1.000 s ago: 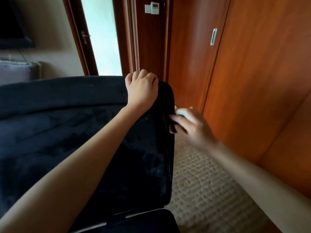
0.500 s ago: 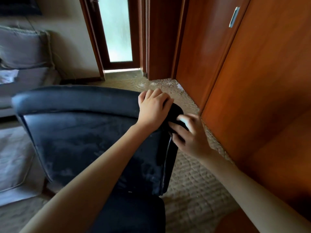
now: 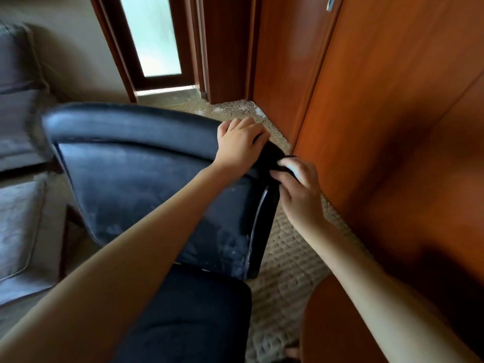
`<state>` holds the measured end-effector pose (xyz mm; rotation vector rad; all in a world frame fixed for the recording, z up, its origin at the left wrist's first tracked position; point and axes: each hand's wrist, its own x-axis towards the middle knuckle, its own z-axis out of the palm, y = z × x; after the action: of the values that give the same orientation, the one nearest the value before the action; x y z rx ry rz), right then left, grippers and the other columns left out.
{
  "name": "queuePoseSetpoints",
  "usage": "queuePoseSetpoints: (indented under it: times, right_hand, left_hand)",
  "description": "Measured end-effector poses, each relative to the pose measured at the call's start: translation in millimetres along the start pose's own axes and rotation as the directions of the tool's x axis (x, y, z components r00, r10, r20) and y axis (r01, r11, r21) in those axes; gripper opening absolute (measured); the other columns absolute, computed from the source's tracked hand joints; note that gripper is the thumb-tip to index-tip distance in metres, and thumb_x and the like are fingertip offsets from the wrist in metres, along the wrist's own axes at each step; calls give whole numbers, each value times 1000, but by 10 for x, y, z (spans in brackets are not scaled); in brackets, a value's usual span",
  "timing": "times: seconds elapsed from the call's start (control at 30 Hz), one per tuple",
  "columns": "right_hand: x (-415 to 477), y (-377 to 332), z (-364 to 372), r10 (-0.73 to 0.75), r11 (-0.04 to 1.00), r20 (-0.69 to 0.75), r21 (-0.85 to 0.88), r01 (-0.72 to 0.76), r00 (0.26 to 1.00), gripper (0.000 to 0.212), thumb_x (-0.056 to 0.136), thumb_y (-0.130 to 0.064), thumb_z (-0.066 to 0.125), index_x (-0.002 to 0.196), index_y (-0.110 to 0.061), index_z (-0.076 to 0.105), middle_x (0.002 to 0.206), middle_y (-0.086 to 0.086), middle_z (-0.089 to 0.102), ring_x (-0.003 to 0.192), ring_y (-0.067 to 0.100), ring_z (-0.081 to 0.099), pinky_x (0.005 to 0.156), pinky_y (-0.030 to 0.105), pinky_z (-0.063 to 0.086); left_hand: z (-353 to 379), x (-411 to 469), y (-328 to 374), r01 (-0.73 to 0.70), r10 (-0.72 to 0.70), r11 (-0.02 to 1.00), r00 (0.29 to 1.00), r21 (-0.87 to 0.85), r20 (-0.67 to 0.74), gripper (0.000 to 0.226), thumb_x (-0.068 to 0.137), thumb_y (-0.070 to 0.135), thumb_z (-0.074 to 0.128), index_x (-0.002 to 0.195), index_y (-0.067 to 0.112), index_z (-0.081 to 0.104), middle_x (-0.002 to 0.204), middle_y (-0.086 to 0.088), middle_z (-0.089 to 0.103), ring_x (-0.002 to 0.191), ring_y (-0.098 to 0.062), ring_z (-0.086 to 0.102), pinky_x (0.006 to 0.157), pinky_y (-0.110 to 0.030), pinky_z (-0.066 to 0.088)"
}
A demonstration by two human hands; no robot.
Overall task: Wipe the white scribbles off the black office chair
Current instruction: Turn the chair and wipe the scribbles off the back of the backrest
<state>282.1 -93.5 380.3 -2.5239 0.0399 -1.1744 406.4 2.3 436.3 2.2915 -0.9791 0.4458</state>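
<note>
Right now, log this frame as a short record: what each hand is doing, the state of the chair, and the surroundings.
left hand: gripping the top right corner of the chair backrest
right hand: pressing a small pale wipe against the backrest's right edge
chair backrest: black, whitish smears across its face
floor: woven beige carpet
right side: wooden panels

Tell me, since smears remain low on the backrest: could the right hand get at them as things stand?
Probably yes. The right hand is at the chair's top right corner, and the smears lie below with nothing between; the left forearm crosses just beside them.
</note>
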Motion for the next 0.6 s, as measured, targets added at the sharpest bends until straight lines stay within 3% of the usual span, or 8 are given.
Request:
queuePoseSetpoints:
  times: [0.07, 0.2, 0.23, 0.3, 0.37, 0.47, 0.6]
  right_hand:
    - [-244, 16, -67, 89, 996, 53, 22, -90, 995, 38, 94, -30, 41, 105, -6, 69, 119, 8, 60, 111, -11, 40, 97, 1, 22]
    - [-446, 122, -251, 50, 999, 53, -14, -49, 997, 36, 91, -28, 47, 104, -5, 71, 108, 15, 62, 103, -4, 44, 90, 4, 30]
    - [-435, 183, -302, -9, 1000, 25, -12, 9, 1000, 33, 93, -24, 48, 103, -4, 71, 105, 16, 62, 101, -2, 47, 89, 7, 32]
    - [-413, 259, -411, -131, 991, -67, -9, 131, 989, 22, 90, -2, 53, 102, 1, 70, 101, 19, 61, 95, 20, 53, 89, 23, 40]
    - [-448, 336, -455, -239, 971, -133, -45, 236, 962, 20, 84, 4, 58, 101, 3, 69, 101, 19, 58, 91, 30, 52, 84, 33, 43]
    - [-784, 352, -353, -336, 941, -144, -90, 326, 931, 17, 87, -4, 57, 98, 0, 69, 100, 15, 57, 84, 31, 51, 80, 35, 40]
    - [-1515, 383, -171, -487, 872, -15, -60, 485, 873, 12, 84, 0, 60, 93, -4, 66, 100, 6, 49, 78, 27, 48, 71, 37, 45]
  left_hand:
    - [42, -40, 89, -30, 30, 1000, 999, -7, 11, 34, 92, 34, 43, 91, 13, 70, 96, -5, 63, 100, -26, 53, 89, -30, 19]
    - [116, -151, 238, -96, 95, 995, 993, -6, -76, 52, 86, 46, 29, 88, 13, 70, 91, -6, 64, 94, -27, 57, 88, -30, 21]
    - [133, -175, 262, -105, 104, 994, 990, -12, -94, 54, 85, 47, 28, 89, 13, 70, 91, -7, 64, 94, -28, 57, 88, -30, 22]
    - [151, -219, 287, -115, 110, 993, 986, -39, -124, 52, 86, 47, 31, 89, 12, 70, 92, -7, 63, 94, -27, 56, 88, -28, 21]
    - [170, -259, 336, -144, 133, 987, 979, -65, -152, 43, 88, 44, 41, 89, 12, 69, 93, -6, 63, 94, -24, 55, 85, -23, 19]
    - [217, -328, 456, -183, 160, 977, 970, -112, -185, 36, 86, 43, 50, 86, 13, 70, 92, -4, 64, 93, -20, 56, 82, -22, 20]
    - [262, -458, 672, -221, 186, 961, 961, -169, -205, 36, 85, 43, 51, 85, 12, 70, 91, -2, 65, 92, -16, 57, 87, -23, 24]
